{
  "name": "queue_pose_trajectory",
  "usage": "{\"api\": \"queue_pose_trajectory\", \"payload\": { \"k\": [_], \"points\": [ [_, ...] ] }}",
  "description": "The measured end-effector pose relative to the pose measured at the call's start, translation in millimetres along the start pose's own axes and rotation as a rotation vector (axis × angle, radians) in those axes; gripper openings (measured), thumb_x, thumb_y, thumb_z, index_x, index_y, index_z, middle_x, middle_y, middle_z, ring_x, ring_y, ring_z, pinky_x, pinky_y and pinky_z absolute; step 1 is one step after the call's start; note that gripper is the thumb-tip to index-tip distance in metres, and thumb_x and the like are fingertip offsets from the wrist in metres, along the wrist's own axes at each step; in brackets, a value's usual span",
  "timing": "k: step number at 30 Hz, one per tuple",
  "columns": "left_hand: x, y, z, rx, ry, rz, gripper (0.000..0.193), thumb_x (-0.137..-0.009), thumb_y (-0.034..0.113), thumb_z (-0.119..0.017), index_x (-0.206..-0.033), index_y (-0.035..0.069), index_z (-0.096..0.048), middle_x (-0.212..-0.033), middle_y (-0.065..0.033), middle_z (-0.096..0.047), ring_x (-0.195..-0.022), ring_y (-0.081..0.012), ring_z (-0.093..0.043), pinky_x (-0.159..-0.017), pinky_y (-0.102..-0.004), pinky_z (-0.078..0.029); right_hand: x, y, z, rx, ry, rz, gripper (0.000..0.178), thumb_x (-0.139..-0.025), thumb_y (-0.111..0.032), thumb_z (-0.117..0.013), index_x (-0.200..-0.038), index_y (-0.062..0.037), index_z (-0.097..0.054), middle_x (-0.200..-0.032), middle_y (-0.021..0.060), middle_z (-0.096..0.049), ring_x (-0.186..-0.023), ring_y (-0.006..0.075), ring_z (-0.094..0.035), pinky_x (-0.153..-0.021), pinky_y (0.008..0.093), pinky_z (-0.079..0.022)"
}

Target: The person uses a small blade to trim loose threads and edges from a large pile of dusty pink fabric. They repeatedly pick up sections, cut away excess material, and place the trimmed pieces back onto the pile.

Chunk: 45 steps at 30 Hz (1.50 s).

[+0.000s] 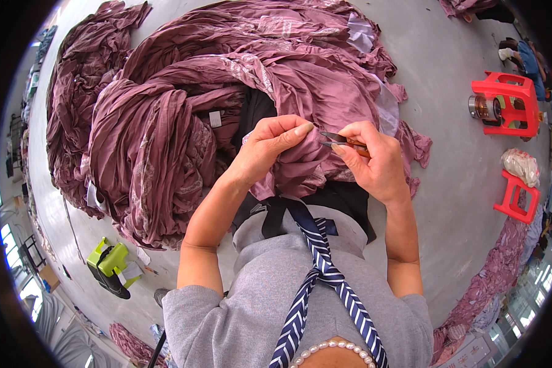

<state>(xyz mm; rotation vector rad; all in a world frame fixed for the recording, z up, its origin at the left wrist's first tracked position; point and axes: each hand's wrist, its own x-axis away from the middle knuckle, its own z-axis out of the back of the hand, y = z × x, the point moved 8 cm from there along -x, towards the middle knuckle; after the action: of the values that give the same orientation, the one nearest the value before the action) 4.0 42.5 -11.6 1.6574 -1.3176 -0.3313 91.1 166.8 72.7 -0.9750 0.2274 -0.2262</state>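
A big heap of mauve fabric (159,129) with pale lace-like bands lies on my lap and spreads over the floor ahead. Above its near part, my left hand (271,142) is closed in a pinch, thumb against forefinger, with the fabric at its fingertips. Any thread there is too fine to see. My right hand (374,161) grips a pair of thread snips (358,147) with brownish-orange handles. Their dark blades are slightly apart and point left, close to my left fingertips. A small white label (215,119) shows on the heap, left of my left hand.
Red plastic stools (514,101) stand at the right, one with a round metal-and-glass item and another (518,199) with a white plastic bag (521,167). A lime-green stool (111,262) with dark cloth is at lower left. More fabric (487,282) lies along the right rim.
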Motion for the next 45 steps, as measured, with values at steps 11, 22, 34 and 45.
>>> {"api": "queue_pose_trajectory", "payload": {
  "k": [11,22,34,45],
  "points": [
    [-1,-3,-1,0.059,-0.028,0.030,0.023,-0.092,0.018,-0.056,-0.102,-0.002,-0.063,-0.094,-0.0025,-0.065,-0.087,-0.0061,-0.057,-0.081,-0.0192,-0.043,-4,-13,-4,0.053,0.073,0.148,0.024,-0.077,-0.016,-0.074,-0.089,-0.0040,-0.056,-0.071,0.0082,-0.062,-0.058,0.0190,-0.064,-0.052,0.0276,-0.049],
    [1,-2,3,0.118,0.002,0.014,0.019,-0.092,0.015,-0.056,-0.100,0.000,-0.063,-0.086,0.0010,-0.063,-0.077,-0.0032,-0.056,-0.071,-0.0164,-0.044,-6,17,8,-0.182,0.170,-0.099,0.027,-0.081,-0.020,-0.072,-0.095,-0.0031,-0.057,-0.077,0.0039,-0.063,-0.067,0.0097,-0.060,-0.058,0.0223,-0.047],
    [-4,-7,0,0.349,-0.003,0.096,0.017,-0.092,0.016,-0.057,-0.098,0.002,-0.064,-0.086,0.0029,-0.064,-0.074,-0.0021,-0.057,-0.067,-0.0170,-0.045,-7,4,-18,-0.095,0.128,0.022,0.020,-0.073,-0.001,-0.074,-0.090,-0.0033,-0.063,-0.071,-0.0050,-0.058,-0.059,0.0007,-0.044,-0.052,0.0170,-0.036],
    [-5,-14,5,0.307,0.049,0.158,0.013,-0.091,0.017,-0.058,-0.092,0.006,-0.065,-0.082,0.0057,-0.063,-0.071,0.0001,-0.054,-0.065,-0.0150,-0.042,-10,25,-27,-0.825,-0.029,-0.268,0.017,-0.093,-0.014,-0.058,-0.082,-0.0021,-0.051,-0.061,-0.0001,-0.052,-0.049,0.0016,-0.037,-0.045,0.0156,-0.027]
  ]
}}
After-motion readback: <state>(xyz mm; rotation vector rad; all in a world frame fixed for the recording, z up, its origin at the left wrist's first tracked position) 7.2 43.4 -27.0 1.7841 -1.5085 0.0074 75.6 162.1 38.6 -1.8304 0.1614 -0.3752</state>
